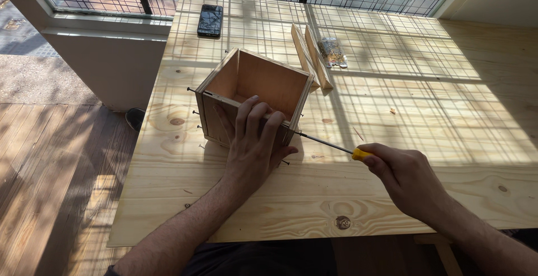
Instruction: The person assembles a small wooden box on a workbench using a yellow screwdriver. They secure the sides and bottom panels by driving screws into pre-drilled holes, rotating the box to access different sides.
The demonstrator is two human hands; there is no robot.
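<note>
1. Left hand (255, 141): spread flat against the near wall of the open wooden box (255, 94), fingers hooked over the top edge, pressing rather than gripping.
2. Right hand (404, 178): closed around the yellow handle of a screwdriver (330, 143), thin shaft angled up-left, tip at the box's near right corner.
3. Wooden box: open-topped, sitting on the pale pine table (392, 113) left of centre, turned slightly; several screws (193, 90) sticking out of its left and near faces.
4. Two loose wooden boards (311, 54): leaning together on edge just behind the box's right corner.
5. Small clear bag of hardware (332, 52): flat on the table just right of the boards.
6. Dark phone (210, 20): face up near the far edge, well apart from the box.
7. Wire-grid window shadow across the tabletop; plank floor (50, 169) to the left.
</note>
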